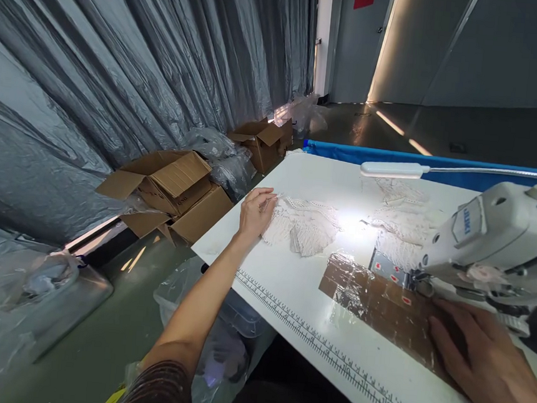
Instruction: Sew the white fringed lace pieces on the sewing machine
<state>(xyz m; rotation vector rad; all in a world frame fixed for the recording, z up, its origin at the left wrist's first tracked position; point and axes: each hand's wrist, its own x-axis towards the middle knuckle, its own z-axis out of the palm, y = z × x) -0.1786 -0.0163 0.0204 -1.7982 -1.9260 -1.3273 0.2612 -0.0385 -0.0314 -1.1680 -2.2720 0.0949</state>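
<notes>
My left hand is at the left end of a white fringed lace trim, with its fingertips closed on the edge. The trim lies on the white table, its fringe toward me. My right hand rests beside the presser foot of a white sewing machine. Its fingers are apart, with the thumb over brown tape stuck to the table, and I see nothing held in it. More white fringed lace lies bunched just left of the machine head, next to the metal plate.
A lit lamp bar reaches over the table's far side. A printed ruler runs along the near edge. Open cardboard boxes and clear plastic bags stand on the floor at left, before a silver curtain.
</notes>
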